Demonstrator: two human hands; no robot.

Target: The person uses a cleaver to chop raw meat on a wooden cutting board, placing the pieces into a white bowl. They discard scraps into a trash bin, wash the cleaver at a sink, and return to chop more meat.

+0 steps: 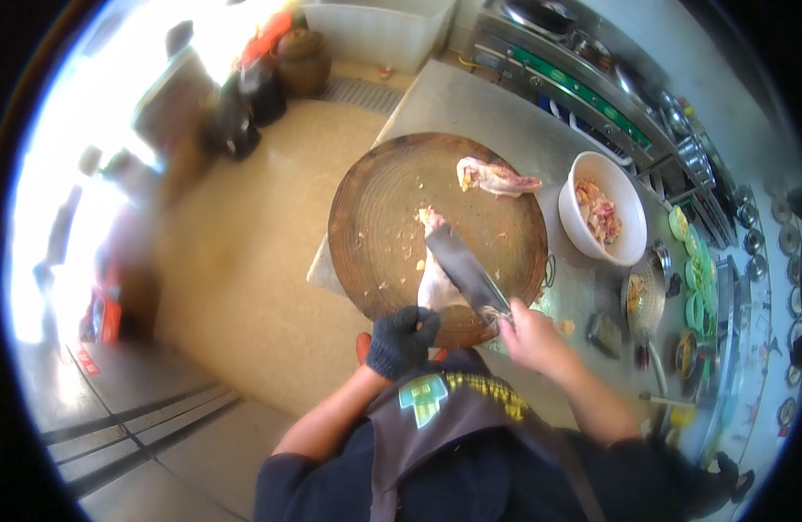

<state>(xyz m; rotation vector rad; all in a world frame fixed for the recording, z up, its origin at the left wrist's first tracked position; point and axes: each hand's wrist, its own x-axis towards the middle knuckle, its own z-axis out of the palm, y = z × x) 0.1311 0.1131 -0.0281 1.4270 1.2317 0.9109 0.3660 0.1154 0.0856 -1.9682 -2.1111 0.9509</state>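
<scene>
My right hand (535, 333) grips the handle of a cleaver (460, 261). The broad dark blade lies slantwise over a piece of raw poultry (437, 280) and hides part of it. In a dark knit glove, my left hand (404, 339) is curled at the near end of that piece, at the board's edge. Both are at a round wooden chopping block (375, 196) with ring-shaped marks and small meat scraps. A second raw poultry piece (495, 177) lies apart, towards the block's far right.
Right of the block, a white bowl (574, 215) holds chopped raw meat on the steel table (440, 91). Beyond it are a perforated strainer (652, 287) with food and several green bowls (694, 271). A stove (570, 85) stands at the back, a white tub (381, 32) further left.
</scene>
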